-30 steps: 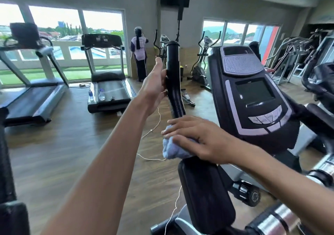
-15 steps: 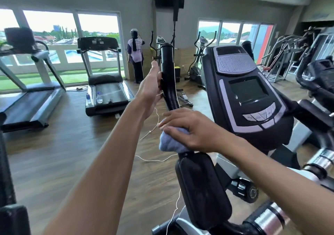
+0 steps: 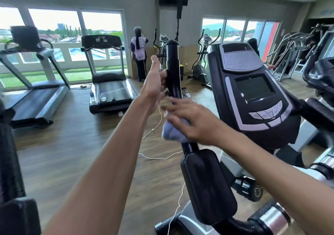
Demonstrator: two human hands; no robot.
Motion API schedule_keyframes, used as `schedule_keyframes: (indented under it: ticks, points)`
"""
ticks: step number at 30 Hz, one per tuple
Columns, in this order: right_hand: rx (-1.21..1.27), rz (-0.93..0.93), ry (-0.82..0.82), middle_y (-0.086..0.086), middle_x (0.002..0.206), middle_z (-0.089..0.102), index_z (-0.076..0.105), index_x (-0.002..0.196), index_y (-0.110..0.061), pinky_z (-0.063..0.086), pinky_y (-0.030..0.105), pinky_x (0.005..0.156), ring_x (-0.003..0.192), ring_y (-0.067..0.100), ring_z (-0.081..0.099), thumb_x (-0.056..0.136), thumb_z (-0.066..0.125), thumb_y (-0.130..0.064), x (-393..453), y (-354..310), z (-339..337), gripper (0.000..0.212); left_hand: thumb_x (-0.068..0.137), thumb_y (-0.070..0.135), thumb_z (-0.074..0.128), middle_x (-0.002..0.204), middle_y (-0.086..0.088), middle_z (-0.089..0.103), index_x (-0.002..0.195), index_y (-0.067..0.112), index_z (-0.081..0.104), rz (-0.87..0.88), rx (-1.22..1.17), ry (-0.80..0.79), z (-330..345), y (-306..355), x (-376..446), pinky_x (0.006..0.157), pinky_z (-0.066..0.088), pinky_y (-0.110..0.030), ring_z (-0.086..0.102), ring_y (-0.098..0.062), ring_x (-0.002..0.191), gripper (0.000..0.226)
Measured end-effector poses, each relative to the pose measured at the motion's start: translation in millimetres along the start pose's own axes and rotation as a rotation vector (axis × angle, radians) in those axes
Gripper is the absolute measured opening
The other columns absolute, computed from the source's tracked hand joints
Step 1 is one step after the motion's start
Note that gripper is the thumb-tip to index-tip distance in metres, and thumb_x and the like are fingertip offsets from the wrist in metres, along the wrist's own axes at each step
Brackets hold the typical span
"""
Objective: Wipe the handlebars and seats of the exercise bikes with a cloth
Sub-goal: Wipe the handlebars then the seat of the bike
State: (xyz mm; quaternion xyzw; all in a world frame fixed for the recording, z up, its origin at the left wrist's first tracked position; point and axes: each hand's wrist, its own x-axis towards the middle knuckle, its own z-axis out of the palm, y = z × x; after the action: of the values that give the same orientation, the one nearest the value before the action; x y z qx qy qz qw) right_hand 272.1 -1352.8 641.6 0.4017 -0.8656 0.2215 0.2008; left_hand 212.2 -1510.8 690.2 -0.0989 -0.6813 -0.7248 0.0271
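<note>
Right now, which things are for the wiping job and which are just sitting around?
For the job: cloth, handlebar, left hand gripping it, right hand pressing the cloth.

Just around: treadmills, bottles, white cable, console.

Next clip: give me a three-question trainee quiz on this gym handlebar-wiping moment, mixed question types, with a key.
1. True or false: the left hand grips the upright black handlebar above the cloth.
2. Which hand presses the light blue cloth to the bar: A) left, B) right?
3. Fill in: the clear plastic bottles stand on the nearer ____.

Key: 1 true; 2 B; 3 treadmill.
</note>
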Motion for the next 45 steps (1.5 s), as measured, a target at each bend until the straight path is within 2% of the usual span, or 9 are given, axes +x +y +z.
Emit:
schedule_keyframes:
  ticks: [6,12,19,21,24,30,35,41,45]
  points:
    - [0.008,0.259,0.244,0.001,0.147,0.058,0.068,0.131,-0.012,0.032,0.042,0.120,0.145,0.020,0.043,0.105,0.042,-0.038,24.0,-4.8,4.4,0.045,0.101,0.074,0.011,0.112,-0.012,0.071,0.103,0.013,0.073,-0.022,-0.058,0.004,2.6,3.6,-4.3,0.101,0.048,-0.038,0.061,-0.023,0.104,0.086]
    - [0.003,0.378,-0.055,-0.007,0.169,0.020,0.028,0.161,-0.014,0.015,0.028,0.126,0.155,0.009,0.017,0.095,0.064,-0.050,-18.0,-27.2,-10.2,0.083,0.098,0.076,0.005,0.125,-0.007,0.071,0.121,0.014,0.072,-0.023,-0.002,-0.008,1.7,3.8,-1.6,0.113,0.043,-0.045,0.062,-0.022,0.121,0.095]
    - [-0.079,0.445,0.437,0.014,0.132,0.062,0.037,0.151,-0.010,0.050,0.040,0.089,0.113,0.033,0.063,0.101,0.060,-0.030,-9.0,-46.8,-18.7,0.058,0.097,0.078,0.007,0.125,-0.013,0.071,0.122,0.003,0.068,-0.040,0.028,-0.006,0.8,5.8,3.2,0.115,0.040,-0.049,0.063,-0.029,0.122,0.100]
    - [-0.107,0.571,0.372,0.020,0.151,0.044,0.016,0.159,-0.011,0.048,0.052,0.097,0.130,0.040,0.052,0.105,0.049,-0.035,3.5,-58.8,-16.1,0.068,0.098,0.078,0.007,0.118,-0.011,0.071,0.114,0.007,0.067,-0.027,0.044,0.015,3.8,7.9,2.5,0.113,0.042,-0.047,0.062,-0.031,0.124,0.094]
    - [-0.001,0.643,0.058,0.015,0.167,0.001,-0.003,0.157,-0.016,0.019,0.062,0.122,0.155,0.038,0.001,0.103,0.037,-0.036,15.5,-67.0,-2.7,0.070,0.099,0.076,0.006,0.118,-0.011,0.071,0.117,0.005,0.069,-0.018,0.056,0.004,5.0,9.8,-1.1,0.110,0.044,-0.040,0.063,-0.025,0.119,0.096]
    - [-0.102,0.461,0.086,0.001,0.139,0.051,0.055,0.134,-0.015,0.047,0.045,0.100,0.125,0.026,0.051,0.100,0.048,-0.023,4.2,-41.1,-26.1,0.036,0.099,0.075,0.004,0.125,-0.012,0.071,0.126,0.006,0.069,-0.002,0.086,-0.008,1.3,7.3,2.3,0.110,0.042,-0.036,0.063,-0.025,0.119,0.099]
    - [-0.255,0.183,0.102,0.004,0.161,0.040,0.052,0.147,-0.015,0.024,0.051,0.124,0.154,0.023,0.022,0.087,0.049,-0.046,7.3,-34.0,-2.0,0.067,0.094,0.083,0.013,0.123,-0.009,0.071,0.137,0.003,0.061,-0.069,-0.013,-0.042,0.4,5.7,1.6,0.084,0.054,-0.031,0.069,-0.022,0.105,0.102]
    - [0.147,0.274,0.412,0.001,0.129,0.067,0.061,0.137,-0.012,0.047,0.032,0.104,0.118,0.018,0.061,0.083,0.066,-0.016,0.2,-32.6,2.9,0.054,0.098,0.077,0.006,0.125,-0.011,0.071,0.121,0.010,0.071,-0.017,-0.009,0.003,-0.2,4.5,0.1,0.115,0.042,-0.045,0.062,-0.025,0.122,0.096]
    - [-0.080,0.416,0.579,0.006,0.139,0.061,0.055,0.142,-0.010,0.044,0.035,0.109,0.128,0.024,0.055,0.088,0.059,-0.018,-11.8,-43.6,6.4,0.055,0.099,0.076,0.006,0.123,-0.010,0.073,0.117,0.012,0.074,-0.013,0.021,-0.001,1.4,4.6,-0.2,0.115,0.041,-0.048,0.064,-0.025,0.121,0.096]
